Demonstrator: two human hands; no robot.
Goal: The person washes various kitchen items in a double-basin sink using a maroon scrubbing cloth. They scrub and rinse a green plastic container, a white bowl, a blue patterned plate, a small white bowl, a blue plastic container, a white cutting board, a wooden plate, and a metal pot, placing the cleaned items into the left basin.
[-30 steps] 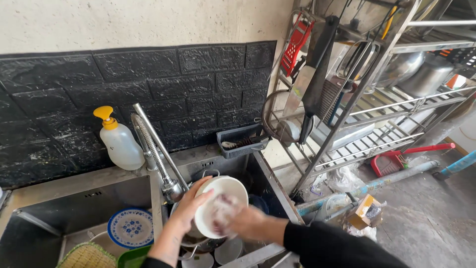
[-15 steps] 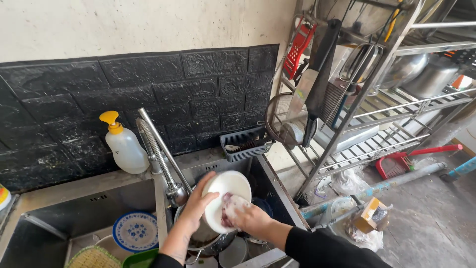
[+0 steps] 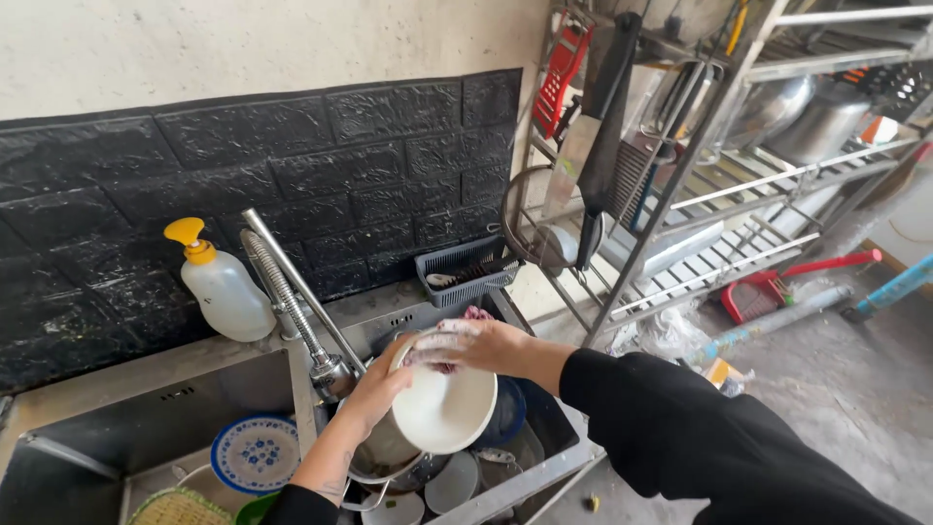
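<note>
Left hand tilts white bowl above dish-filled sink.

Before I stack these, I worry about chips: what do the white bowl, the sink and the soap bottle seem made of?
The white bowl, held by the left hand and wiped by the right hand, looks like glazed ceramic or melamine: smooth, opaque, faintly shiny. The sink looks like brushed stainless steel: grey, dull metallic sheen. The soap bottle looks like translucent plastic with a yellow pump.
</note>
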